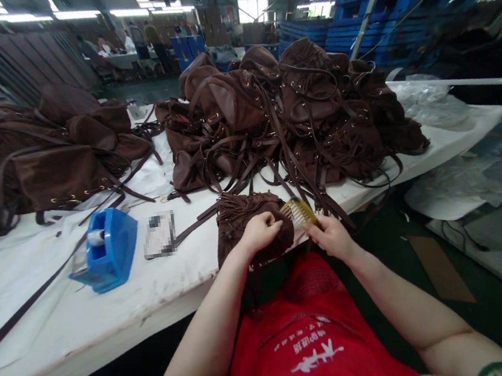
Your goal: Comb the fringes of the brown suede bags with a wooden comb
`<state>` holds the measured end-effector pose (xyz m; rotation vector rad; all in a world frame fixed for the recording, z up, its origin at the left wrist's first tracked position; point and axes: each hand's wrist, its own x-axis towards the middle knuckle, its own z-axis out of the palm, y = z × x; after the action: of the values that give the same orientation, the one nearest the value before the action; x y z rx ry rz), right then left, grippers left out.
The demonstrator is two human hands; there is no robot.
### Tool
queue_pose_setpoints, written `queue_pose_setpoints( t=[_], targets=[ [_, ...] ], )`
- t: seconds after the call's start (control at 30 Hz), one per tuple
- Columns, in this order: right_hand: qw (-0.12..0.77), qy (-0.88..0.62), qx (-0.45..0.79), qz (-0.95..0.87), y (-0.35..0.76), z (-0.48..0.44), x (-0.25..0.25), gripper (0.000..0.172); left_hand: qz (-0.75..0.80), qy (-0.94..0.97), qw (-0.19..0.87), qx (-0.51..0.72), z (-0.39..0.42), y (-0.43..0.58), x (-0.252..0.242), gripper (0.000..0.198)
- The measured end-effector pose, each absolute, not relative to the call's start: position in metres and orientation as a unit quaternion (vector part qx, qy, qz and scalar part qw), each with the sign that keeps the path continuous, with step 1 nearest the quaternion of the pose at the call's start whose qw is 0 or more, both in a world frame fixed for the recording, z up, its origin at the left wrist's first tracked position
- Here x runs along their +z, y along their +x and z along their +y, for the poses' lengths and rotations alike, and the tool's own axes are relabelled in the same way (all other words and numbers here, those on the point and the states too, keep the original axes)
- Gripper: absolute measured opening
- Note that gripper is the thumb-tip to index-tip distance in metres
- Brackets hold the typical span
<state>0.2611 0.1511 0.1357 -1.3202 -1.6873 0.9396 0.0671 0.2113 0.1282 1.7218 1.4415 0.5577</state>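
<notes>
A small dark brown fringed bag (232, 227) lies at the table's front edge, right before me, its fringe bunched along the far side. My left hand (261, 234) rests on top of it with curled fingers, gripping the bag's material; exactly which part is hidden. In my right hand (334, 239) is a yellowish wide-toothed comb (302, 211), held by one end. Its teeth point toward the bag's right side, close to my left fingers. Whether the teeth touch the bag, I cannot tell.
Brown bags with tangled straps form a large pile (241, 110) behind, and another heap (56, 169) sits at left. On the white table (163, 290) stand a blue tape dispenser (111, 248) and a blurred-out flat object (160, 234). Clear plastic (432, 101) lies at right.
</notes>
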Motion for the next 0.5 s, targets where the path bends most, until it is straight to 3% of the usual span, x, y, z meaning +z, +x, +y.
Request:
queue_pose_setpoints(
  t=[0.1,0.23,0.3,0.4,0.5],
  targets=[
    [0.364,-0.561,0.236,-0.705,0.276,0.182,0.12,0.042,0.429,0.82,0.363,0.108,0.188,0.05,0.157,0.017],
    [0.246,-0.537,0.111,-0.799,0.273,0.199,0.099,0.044,0.235,0.858,0.452,-0.056,0.153,0.037,0.183,0.018],
    [0.187,-0.532,0.062,-0.824,0.268,0.2,0.092,0.046,0.273,0.845,0.46,0.003,0.155,0.028,0.182,0.024],
    [0.116,-0.521,0.024,-0.845,0.262,0.195,0.086,0.047,0.447,0.821,0.304,0.185,0.181,0.01,0.156,0.035],
    [0.053,-0.488,0.02,-0.871,0.259,0.18,0.08,0.047,0.566,0.797,0.143,0.154,0.208,-0.011,0.113,0.042]
  ],
)
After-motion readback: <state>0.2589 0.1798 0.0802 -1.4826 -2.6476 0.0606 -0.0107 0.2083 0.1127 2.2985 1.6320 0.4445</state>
